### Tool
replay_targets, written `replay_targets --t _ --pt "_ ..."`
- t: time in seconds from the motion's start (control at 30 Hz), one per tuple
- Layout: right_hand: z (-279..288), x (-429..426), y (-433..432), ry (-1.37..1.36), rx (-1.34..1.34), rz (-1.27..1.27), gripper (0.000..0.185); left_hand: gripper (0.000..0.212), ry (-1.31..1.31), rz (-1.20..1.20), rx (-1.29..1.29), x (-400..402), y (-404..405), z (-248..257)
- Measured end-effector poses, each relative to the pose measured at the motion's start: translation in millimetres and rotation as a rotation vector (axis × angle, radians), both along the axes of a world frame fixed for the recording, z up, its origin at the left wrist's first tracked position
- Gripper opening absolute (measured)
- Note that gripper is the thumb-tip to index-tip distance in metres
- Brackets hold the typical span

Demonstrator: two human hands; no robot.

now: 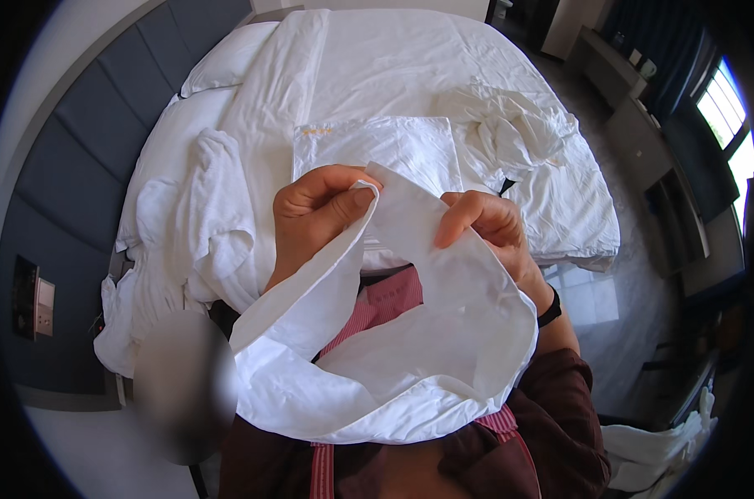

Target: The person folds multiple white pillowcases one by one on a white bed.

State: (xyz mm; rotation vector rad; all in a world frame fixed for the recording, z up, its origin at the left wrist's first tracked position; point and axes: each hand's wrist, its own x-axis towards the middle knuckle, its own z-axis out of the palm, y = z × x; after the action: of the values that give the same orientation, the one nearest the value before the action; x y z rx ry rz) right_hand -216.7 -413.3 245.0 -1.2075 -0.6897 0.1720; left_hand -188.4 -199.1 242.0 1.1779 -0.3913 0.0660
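Observation:
A white fabric cover (327, 399), which looks like a pillowcase, hangs in front of my chest with its mouth spread into a loop. My left hand (317, 215) pinches the hemmed rim between thumb and fingers. On the other side, my right hand (492, 231) grips the same rim; part of its fingers is hidden behind the fabric. A red striped apron (392, 293) shows through the gap in the loop. Just beyond my hands, a flat white pillowcase or pillow (377, 150) with small orange marks in one corner lies on the bed (402, 56).
White pillows (227, 59) lean by the dark padded headboard (90, 150). A rumpled white towel (214, 187) lies at the bed's left, bunched white linen (508, 125) at its right. A long desk (607, 62) runs under the window side. White cloth (645, 449) hangs lower right.

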Motion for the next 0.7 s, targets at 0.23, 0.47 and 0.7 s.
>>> replay_targets --t 0.23,0.47,0.7 --pt "4 1 3 -0.114 -0.106 0.001 0.007 0.005 0.129 0.042 -0.049 -1 -1 3" --pt "13 5 3 -0.376 -0.286 -0.063 0.017 0.012 0.210 0.026 -0.033 0 -3 11" --pt "17 4 -10 -0.608 -0.427 0.039 0.019 0.019 0.293 -0.101 0.093 -1 6 20"
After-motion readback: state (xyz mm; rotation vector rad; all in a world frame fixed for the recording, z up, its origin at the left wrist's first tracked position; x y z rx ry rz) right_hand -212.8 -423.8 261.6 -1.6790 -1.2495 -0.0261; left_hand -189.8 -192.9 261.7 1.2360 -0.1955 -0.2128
